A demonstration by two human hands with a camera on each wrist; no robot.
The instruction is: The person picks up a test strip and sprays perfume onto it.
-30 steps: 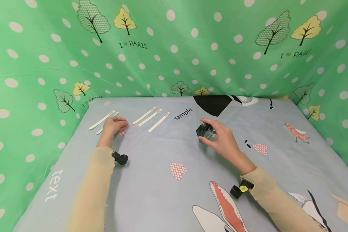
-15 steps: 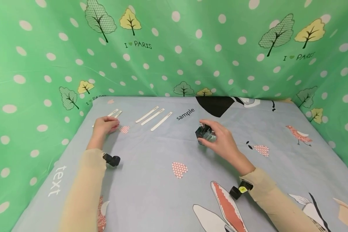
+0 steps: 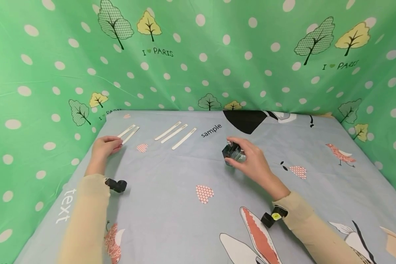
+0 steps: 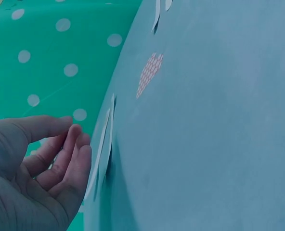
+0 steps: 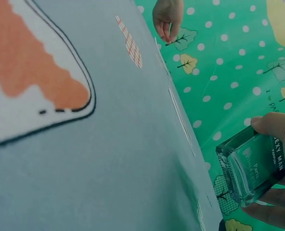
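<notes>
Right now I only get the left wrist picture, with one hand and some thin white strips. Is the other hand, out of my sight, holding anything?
Observer: Yes, the right hand holds a glass bottle, as the right wrist view shows.

Visitor: Ooh, is anything written on it?

Observer: There is lettering on the glass in that same view; one word reads "Paris".

Visitor: And how many strips are there in all? I can't see them properly.

Observer: The head view shows five: two strips by the left hand, and a group of three strips farther right on the cloth.
</notes>
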